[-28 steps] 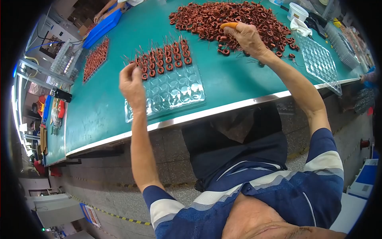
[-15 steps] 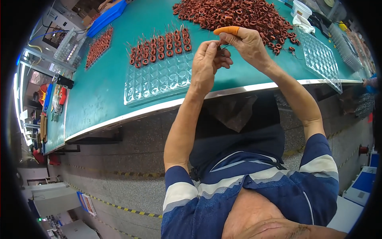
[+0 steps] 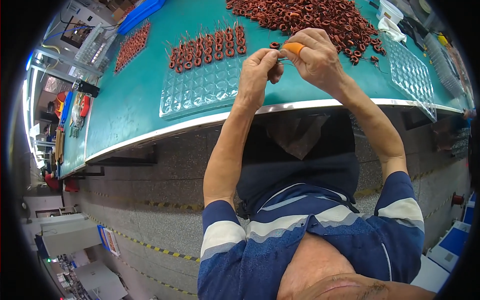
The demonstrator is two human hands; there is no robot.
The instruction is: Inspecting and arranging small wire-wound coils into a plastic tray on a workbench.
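Wire leads (image 3: 285, 61) pinched above the green surface (image 3: 125, 105)

We have the thin, dark leads between our hands. Our left hand (image 3: 254, 77) has its grip closed on them, thumb against forefinger; our right hand (image 3: 317, 59), wearing an orange finger cover (image 3: 294, 48), pinches from the other side. To our left, a clear tray (image 3: 200, 87) carries red-brown ring coils (image 3: 207, 52) in its far rows. Beyond our hands spreads a loose coil pile (image 3: 310, 19); a second clear tray (image 3: 410, 72) lies right.
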